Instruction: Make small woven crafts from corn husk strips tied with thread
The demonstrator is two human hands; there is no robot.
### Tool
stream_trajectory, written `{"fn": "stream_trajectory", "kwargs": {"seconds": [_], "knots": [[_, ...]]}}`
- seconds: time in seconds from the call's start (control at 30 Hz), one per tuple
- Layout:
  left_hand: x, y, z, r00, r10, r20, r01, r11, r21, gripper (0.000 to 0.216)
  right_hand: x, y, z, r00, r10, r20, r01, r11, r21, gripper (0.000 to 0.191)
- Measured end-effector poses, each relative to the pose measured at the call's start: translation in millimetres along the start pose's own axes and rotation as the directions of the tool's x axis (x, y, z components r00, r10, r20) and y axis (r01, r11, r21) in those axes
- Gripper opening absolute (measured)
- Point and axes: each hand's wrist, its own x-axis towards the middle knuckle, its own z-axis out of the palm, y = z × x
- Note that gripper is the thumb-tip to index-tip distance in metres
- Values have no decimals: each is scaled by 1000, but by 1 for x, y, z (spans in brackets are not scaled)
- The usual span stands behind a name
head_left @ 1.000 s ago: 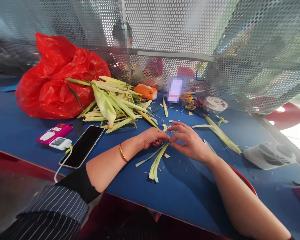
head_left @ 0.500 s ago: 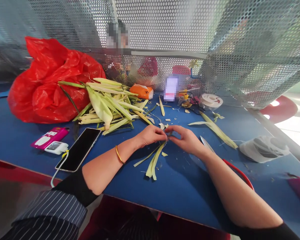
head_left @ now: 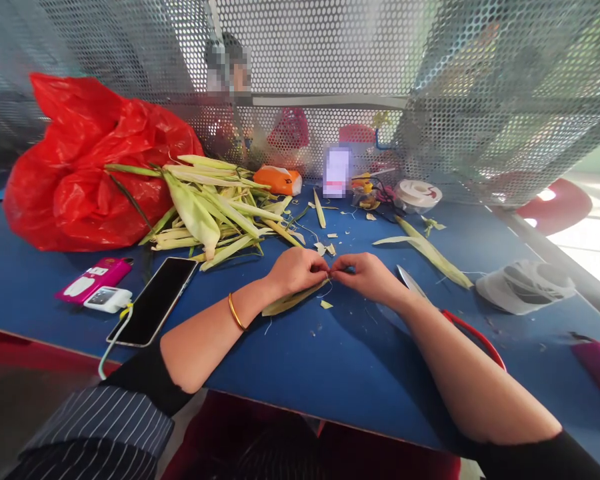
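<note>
My left hand and my right hand meet fingertip to fingertip over the blue table. Both pinch the top end of a bundle of pale green leaf strips, which trails down-left under my left hand. A gold bangle circles my left wrist. Small leaf scraps lie just beyond my fingers.
A pile of green leaves lies at the back left against a red plastic bag. A black phone, a pink device and a white charger sit at the left. Scissors, a long leaf, a tape roll, a white mask. A person behind the perforated screen.
My hands have drawn closer together and both now pinch the strips' end. The bundle has swung from pointing downward to lying flatter toward the left under my left hand.
</note>
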Motion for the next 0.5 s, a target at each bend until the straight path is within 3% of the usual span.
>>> {"fn": "stream_trajectory", "kwargs": {"seconds": [0.17, 0.33, 0.5], "knots": [[-4, 4, 4, 993, 76, -88, -62, 986, 155, 19, 2, 3, 2, 999, 32, -14, -31, 997, 71, 18], [-6, 6, 11, 971, 74, -226, -52, 993, 103, 18, 6, 6, 10, 980, 177, -90, -143, 943, 300, 17], [-7, 8, 14, 958, 90, -271, -68, 994, 89, 19, 5, 2, 12, 973, 224, -57, -166, 849, 501, 18]]}}
